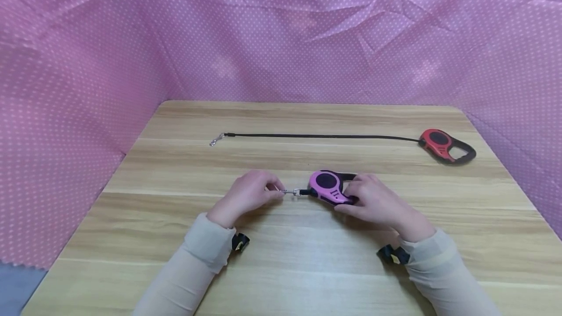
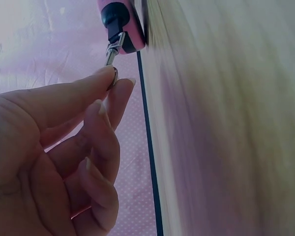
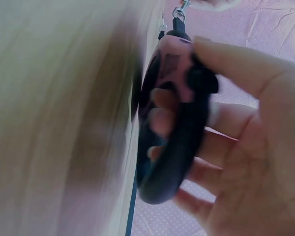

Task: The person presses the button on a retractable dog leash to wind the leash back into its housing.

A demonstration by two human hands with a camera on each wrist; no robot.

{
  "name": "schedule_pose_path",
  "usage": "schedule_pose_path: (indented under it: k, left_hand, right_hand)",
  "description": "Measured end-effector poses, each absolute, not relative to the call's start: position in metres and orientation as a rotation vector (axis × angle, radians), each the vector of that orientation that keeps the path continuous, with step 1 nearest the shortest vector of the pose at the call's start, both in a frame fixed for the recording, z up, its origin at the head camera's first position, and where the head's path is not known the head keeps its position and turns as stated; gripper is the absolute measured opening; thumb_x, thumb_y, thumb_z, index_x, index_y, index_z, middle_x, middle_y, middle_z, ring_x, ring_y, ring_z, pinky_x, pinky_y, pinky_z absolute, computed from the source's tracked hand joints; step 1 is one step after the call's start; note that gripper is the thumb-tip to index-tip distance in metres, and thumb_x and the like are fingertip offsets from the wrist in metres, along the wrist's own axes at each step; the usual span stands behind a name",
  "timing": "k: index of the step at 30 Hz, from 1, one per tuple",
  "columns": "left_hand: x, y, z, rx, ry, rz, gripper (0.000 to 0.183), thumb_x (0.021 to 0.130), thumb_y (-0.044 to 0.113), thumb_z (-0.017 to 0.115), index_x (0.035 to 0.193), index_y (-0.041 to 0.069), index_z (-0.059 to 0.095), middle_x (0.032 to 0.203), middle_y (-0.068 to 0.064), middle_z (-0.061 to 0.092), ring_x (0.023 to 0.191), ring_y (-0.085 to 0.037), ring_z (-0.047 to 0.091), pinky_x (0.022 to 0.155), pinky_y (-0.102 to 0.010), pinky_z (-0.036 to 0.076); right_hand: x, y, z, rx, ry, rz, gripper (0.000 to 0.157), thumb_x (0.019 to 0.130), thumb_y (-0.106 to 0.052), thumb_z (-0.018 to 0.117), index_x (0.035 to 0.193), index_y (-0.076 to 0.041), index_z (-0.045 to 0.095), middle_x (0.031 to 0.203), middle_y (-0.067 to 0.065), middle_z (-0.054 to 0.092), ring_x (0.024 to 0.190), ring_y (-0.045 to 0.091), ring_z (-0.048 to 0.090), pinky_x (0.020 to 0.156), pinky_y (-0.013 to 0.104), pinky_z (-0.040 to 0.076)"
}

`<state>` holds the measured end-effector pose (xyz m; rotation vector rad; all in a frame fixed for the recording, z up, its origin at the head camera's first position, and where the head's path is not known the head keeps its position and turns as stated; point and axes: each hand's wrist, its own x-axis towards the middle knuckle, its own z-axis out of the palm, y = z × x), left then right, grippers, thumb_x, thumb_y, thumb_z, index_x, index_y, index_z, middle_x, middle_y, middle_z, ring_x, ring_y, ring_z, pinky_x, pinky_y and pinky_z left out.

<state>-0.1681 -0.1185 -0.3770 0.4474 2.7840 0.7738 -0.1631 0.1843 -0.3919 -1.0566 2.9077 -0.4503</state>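
A pink and black retractable dog leash (image 1: 326, 185) lies near the middle of the wooden table, its handle to the right. My right hand (image 1: 377, 201) grips that handle, with fingers passing through the loop in the right wrist view. At the leash's left end a metal snap hook (image 1: 291, 192) sticks out on a short black strap. Its tip is pinched between thumb and forefinger of my left hand (image 1: 252, 193); the other fingers curl loosely below in the left wrist view. The hook (image 2: 111, 53) and the leash nose line up in a short straight line.
Farther back on the table (image 1: 175, 238) lies a red and black retractable leash (image 1: 439, 143). Its black cord (image 1: 320, 136) stretches left to a metal snap hook (image 1: 216, 139). A pink dotted cloth (image 1: 281, 38) hangs around the back and sides.
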Motion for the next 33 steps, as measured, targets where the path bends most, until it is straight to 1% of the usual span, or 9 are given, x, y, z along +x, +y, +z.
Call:
schedule_pose_path:
  k: [2,7,10,14,22,29,33]
  left_hand:
    - [-0.168,-0.118,-0.377,0.442,2.777,0.771,0.006,0.087,0.025,0.075,0.093,0.024,0.076,0.089,0.009,0.071,0.086,-0.01,0.061,0.084,-0.037,0.05]
    - [-0.168,-0.117,-0.378,0.445,2.784,0.735,0.005,0.086,0.026,0.076,0.091,0.024,0.076,0.09,0.009,0.071,0.084,-0.009,0.061,0.083,-0.036,0.051]
    - [-0.168,-0.117,-0.379,0.453,2.798,0.703,0.005,0.086,0.026,0.076,0.09,0.024,0.077,0.09,0.009,0.072,0.083,-0.009,0.061,0.081,-0.036,0.051]
    - [-0.168,-0.117,-0.379,0.454,2.81,0.67,0.006,0.086,0.027,0.076,0.091,0.023,0.077,0.09,0.008,0.072,0.084,-0.01,0.061,0.08,-0.036,0.051]
    - [-0.168,-0.118,-0.378,0.437,2.806,0.671,0.01,0.088,0.027,0.073,0.097,0.023,0.077,0.096,0.008,0.073,0.09,-0.011,0.063,0.084,-0.038,0.052]
    - [-0.168,-0.12,-0.378,0.447,2.818,0.697,0.012,0.091,0.031,0.071,0.099,0.023,0.075,0.092,0.009,0.072,0.087,-0.011,0.063,0.083,-0.037,0.051]
    - [-0.17,-0.122,-0.377,0.428,2.821,0.717,0.015,0.093,0.034,0.068,0.101,0.024,0.074,0.09,0.009,0.071,0.083,-0.009,0.062,0.08,-0.034,0.05]
  right_hand:
    - [-0.163,0.184,-0.392,-1.037,2.886,-0.421,0.026,0.084,-0.043,0.076,0.073,-0.022,0.064,0.067,-0.014,0.05,0.072,0.01,0.04,0.078,0.036,0.036]
    - [-0.163,0.185,-0.392,-1.013,2.861,-0.387,0.023,0.082,-0.042,0.078,0.081,-0.02,0.071,0.076,-0.013,0.06,0.078,0.01,0.047,0.086,0.044,0.042]
    - [-0.163,0.186,-0.392,-1.01,2.848,-0.374,0.023,0.082,-0.042,0.078,0.085,-0.02,0.073,0.08,-0.012,0.064,0.081,0.01,0.05,0.089,0.048,0.043]
    - [-0.163,0.187,-0.393,-0.99,2.842,-0.391,0.023,0.08,-0.041,0.079,0.088,-0.02,0.074,0.084,-0.012,0.065,0.084,0.01,0.052,0.09,0.046,0.044]
    - [-0.165,0.189,-0.389,-1.005,2.833,-0.465,0.019,0.081,-0.036,0.08,0.091,-0.02,0.075,0.088,-0.011,0.066,0.087,0.01,0.055,0.085,0.041,0.046]
    - [-0.167,0.192,-0.388,-1.089,2.859,-0.532,0.01,0.084,-0.027,0.079,0.089,-0.02,0.075,0.087,-0.009,0.069,0.084,0.01,0.058,0.078,0.034,0.05]
    - [-0.169,0.195,-0.388,-1.115,2.886,-0.574,0.008,0.086,-0.024,0.076,0.089,-0.017,0.075,0.086,-0.008,0.069,0.084,0.011,0.06,0.078,0.035,0.052]
